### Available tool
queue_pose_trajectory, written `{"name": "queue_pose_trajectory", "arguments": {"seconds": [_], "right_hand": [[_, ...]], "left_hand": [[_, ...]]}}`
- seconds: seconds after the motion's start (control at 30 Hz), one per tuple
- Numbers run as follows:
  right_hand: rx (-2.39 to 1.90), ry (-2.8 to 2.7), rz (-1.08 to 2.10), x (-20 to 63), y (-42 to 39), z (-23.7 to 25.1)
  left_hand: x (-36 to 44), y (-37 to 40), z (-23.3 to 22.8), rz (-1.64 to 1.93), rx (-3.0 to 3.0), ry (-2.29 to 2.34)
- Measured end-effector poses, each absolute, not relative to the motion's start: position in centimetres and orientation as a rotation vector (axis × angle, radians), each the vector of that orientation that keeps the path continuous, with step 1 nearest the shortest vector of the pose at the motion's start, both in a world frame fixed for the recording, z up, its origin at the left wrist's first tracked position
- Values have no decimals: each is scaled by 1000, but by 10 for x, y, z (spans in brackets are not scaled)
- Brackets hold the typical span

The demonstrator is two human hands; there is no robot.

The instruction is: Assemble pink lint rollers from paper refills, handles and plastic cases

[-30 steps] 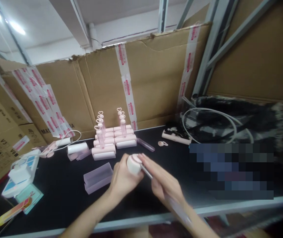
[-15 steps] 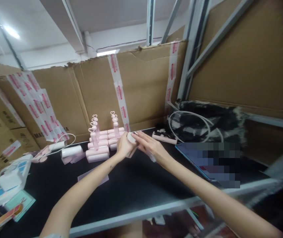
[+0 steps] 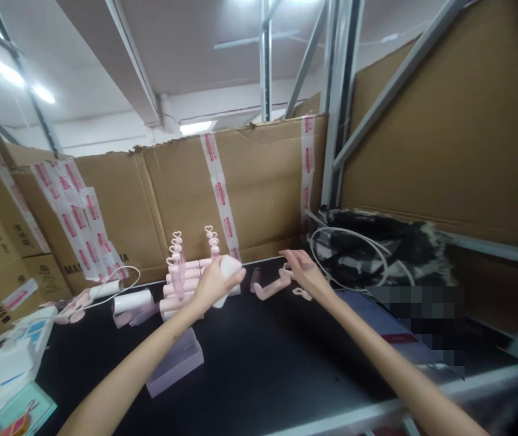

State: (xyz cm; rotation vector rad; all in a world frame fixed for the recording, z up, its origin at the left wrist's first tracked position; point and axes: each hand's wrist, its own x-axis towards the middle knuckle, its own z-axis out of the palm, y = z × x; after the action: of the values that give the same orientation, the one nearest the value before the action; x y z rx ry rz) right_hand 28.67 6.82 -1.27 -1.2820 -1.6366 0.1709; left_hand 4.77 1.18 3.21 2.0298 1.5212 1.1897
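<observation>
My left hand (image 3: 215, 281) is closed round a smooth white piece (image 3: 230, 266) with a rounded end. A paler flat edge shows below the fingers, and the rest of the piece is hidden. Farther right, my right hand (image 3: 306, 275) has its fingers bent over the end of a pink plastic part (image 3: 270, 287), slanting down to the left. The fingertips are partly blurred. Just under that hand is a small pink loop-shaped piece (image 3: 303, 293). Beside my left hand stand rows of pink cylindrical devices (image 3: 181, 284), some topped with heart-shaped loops (image 3: 175, 248).
A translucent lavender box (image 3: 177, 363) lies on the black table (image 3: 259, 369). White-and-pink parts (image 3: 134, 300), a power strip (image 3: 31, 357) and a teal box (image 3: 26, 406) sit left. A phone (image 3: 386, 333) and coiled white cable (image 3: 354, 233) are right. Cardboard (image 3: 268, 188) walls the back.
My hands have come apart. The left has moved slightly left with the white piece; the right has gone right to the pink part, which has shifted left and turned. The view has tilted upward.
</observation>
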Motion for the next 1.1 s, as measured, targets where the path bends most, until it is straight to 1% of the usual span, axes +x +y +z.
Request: {"name": "queue_pose_trajectory", "arguments": {"seconds": [0.1,0.17,0.2,0.27,0.33,0.43,0.63,0.77,0.9,1.1], "right_hand": [[-1081,-1680,375,255,39,7],[-799,-1688,729,224,14,16],[-680,-1702,845,208,2,19],[-537,-1747,970,178,-18,21],[-473,-1812,1022,155,-31,17],[-409,-1899,1037,136,-37,5],[-285,-1983,990,124,-36,-14],[-206,-2017,898,121,-44,-13],[-219,-2055,755,122,-51,-8],[-236,-2134,737,127,-49,-8]], "left_hand": [[12,-16,39,1151,2072,1663],[-8,-35,38,1062,2151,1823],[-16,-45,36,999,2222,1917],[-30,-61,30,869,2381,2093],[-40,-75,23,783,2476,2205],[-53,-88,13,707,2506,2304],[-68,-100,1,631,2539,2380],[-71,-102,-4,556,2572,2358],[-71,-101,-5,504,2577,2336],[-70,-101,-10,392,2601,2335]]}}
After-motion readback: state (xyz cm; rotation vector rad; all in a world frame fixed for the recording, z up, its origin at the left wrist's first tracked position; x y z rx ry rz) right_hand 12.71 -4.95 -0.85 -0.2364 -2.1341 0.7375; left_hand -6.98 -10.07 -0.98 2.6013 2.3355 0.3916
